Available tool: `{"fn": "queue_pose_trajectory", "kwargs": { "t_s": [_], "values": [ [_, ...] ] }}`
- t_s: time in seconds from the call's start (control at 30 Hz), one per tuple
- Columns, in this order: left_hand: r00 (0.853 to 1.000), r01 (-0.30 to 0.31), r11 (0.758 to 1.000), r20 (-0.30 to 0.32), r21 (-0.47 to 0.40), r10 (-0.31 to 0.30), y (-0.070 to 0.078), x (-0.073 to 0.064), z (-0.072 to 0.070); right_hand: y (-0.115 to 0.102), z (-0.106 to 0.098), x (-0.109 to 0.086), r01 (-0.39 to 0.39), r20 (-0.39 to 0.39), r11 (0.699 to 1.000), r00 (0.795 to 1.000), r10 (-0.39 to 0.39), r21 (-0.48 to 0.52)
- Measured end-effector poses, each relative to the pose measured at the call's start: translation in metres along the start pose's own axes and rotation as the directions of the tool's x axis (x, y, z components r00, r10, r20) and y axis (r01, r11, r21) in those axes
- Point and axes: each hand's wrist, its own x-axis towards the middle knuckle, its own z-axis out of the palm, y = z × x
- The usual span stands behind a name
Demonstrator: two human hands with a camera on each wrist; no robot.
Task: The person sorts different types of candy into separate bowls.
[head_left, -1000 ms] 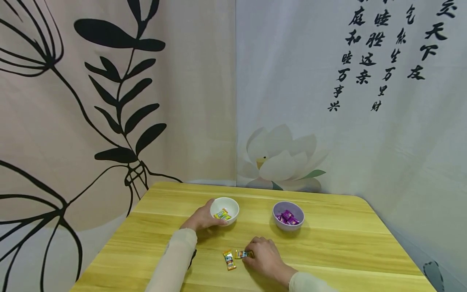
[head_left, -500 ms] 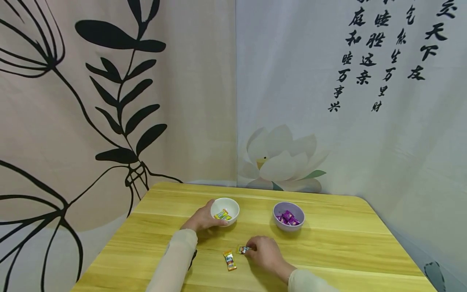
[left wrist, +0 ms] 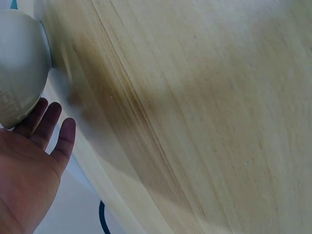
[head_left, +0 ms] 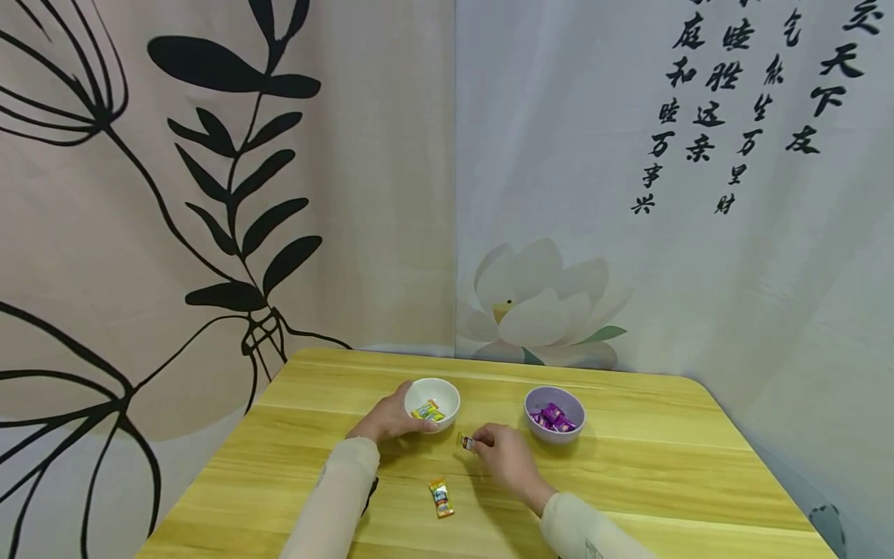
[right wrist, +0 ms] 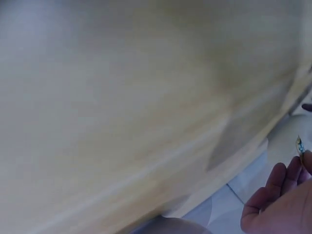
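My left hand (head_left: pixel 389 415) holds the white bowl (head_left: pixel 450 392) at its left side, with the thumb along the near side. Yellow-green wrapped candy (head_left: pixel 427 411) lies inside that bowl. In the left wrist view, the fingers (left wrist: pixel 44 124) touch the outside of the bowl (left wrist: pixel 22 63). My right hand (head_left: pixel 508 460) pinches a small wrapped candy (head_left: pixel 466 442) by one end, raised over the table just right of and nearer than the white bowl. The same candy (right wrist: pixel 300 145) shows at the fingertips in the right wrist view. Another yellow-orange wrapped candy (head_left: pixel 441 498) lies on the table between my forearms.
A lilac bowl (head_left: pixel 577 401) with several purple wrapped candies (head_left: pixel 553 418) stands right of the white bowl, beyond my right hand. The wooden table (head_left: pixel 663 466) ends at the back against a printed cloth (head_left: pixel 384 194).
My right hand has picked the candy up from beside the other one and carried it away from me, toward the white bowl. The left hand keeps its hold on the bowl.
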Motion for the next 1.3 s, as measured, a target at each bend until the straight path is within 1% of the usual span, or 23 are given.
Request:
{"fn": "queue_pose_trajectory", "kwargs": {
  "t_s": [0.13, 0.33, 0.47, 0.63, 0.77, 0.9, 1.07, 1.3],
  "values": [
    [1.0, -0.001, 1.0, 0.005, -0.002, 0.001, 0.0, -0.001, -0.002, -0.009, 0.0, 0.015, -0.039, -0.043, 0.998, 0.998, 0.041, 0.048],
    [1.0, -0.02, 1.0, 0.007, -0.013, 0.02, 0.0, -0.002, -0.004, -0.025, 0.004, 0.037, -0.111, -0.105, 0.992, 0.988, 0.116, 0.055],
    [1.0, -0.019, 1.0, 0.017, -0.012, 0.019, -0.001, -0.002, -0.005, -0.035, 0.008, 0.049, -0.13, -0.127, 0.991, 0.983, 0.134, 0.041],
    [1.0, -0.016, 1.0, 0.02, -0.006, 0.016, 0.001, -0.003, -0.004, -0.043, 0.01, 0.059, -0.135, -0.16, 0.99, 0.977, 0.139, 0.032],
    [1.0, -0.022, 1.0, 0.018, -0.002, 0.022, 0.002, -0.002, -0.003, -0.043, 0.013, 0.064, -0.128, -0.167, 0.991, 0.977, 0.131, 0.026],
    [1.0, -0.021, 1.0, 0.023, 0.004, 0.02, 0.0, -0.002, -0.003, -0.039, 0.016, 0.065, -0.124, -0.138, 0.992, 0.983, 0.125, 0.016],
    [0.999, -0.023, 1.0, 0.023, -0.012, 0.023, 0.0, -0.001, -0.003, -0.031, 0.013, 0.062, -0.151, -0.131, 0.988, 0.98, 0.149, -0.008],
    [1.0, -0.01, 1.0, 0.015, -0.01, 0.011, -0.002, -0.001, -0.002, -0.02, 0.01, 0.053, -0.155, -0.113, 0.987, 0.982, 0.149, -0.043]
  ]
}}
